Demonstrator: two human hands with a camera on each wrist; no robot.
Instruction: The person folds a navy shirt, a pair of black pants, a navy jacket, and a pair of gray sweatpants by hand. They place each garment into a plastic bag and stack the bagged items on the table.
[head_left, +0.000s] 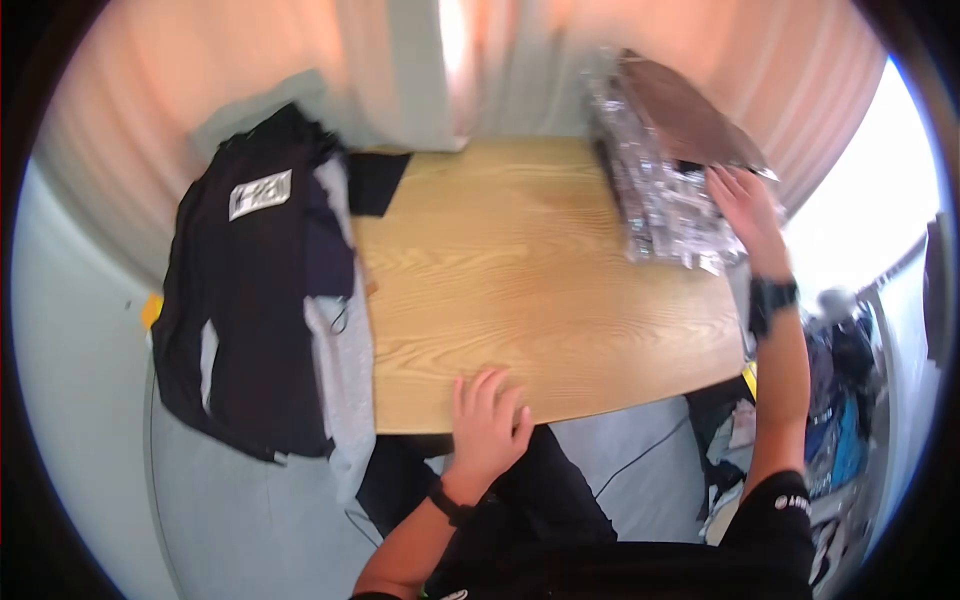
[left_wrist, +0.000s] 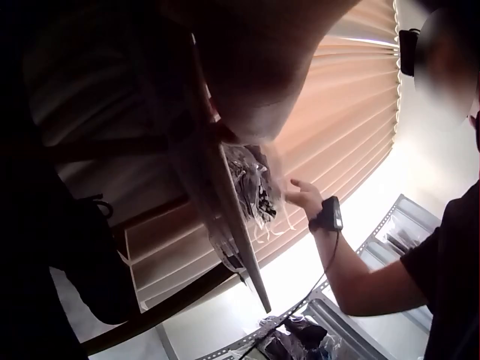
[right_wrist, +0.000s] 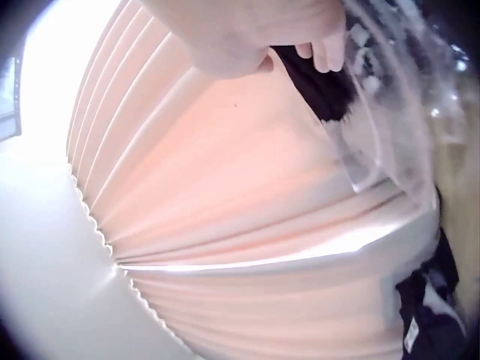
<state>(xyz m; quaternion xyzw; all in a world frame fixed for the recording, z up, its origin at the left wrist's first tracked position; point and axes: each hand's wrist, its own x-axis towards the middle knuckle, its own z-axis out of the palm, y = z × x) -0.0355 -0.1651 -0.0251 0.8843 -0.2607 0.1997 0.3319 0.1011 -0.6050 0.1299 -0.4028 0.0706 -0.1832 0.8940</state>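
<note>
My left hand [head_left: 488,425] rests on the near edge of the wooden table [head_left: 480,300], fingers spread and holding nothing. At the far right corner, my right hand [head_left: 747,210] grips the edge of a brown garment in a clear plastic bag [head_left: 690,110]. This bag tilts up over a pile of shiny clear-bagged garments [head_left: 670,205]. In the right wrist view, the fingers [right_wrist: 326,54] curl at the dark cloth [right_wrist: 319,86] and the clear plastic beside it. The left wrist view shows the right hand [left_wrist: 301,196] beside the bagged pile [left_wrist: 253,184].
A black and grey jacket [head_left: 260,270] with a white label lies over the table's left side. Near it is a flat black piece [head_left: 380,182]. Pleated curtains [head_left: 540,70] hang behind the table. Bagged clothes [head_left: 840,420] lie on a rack at the right.
</note>
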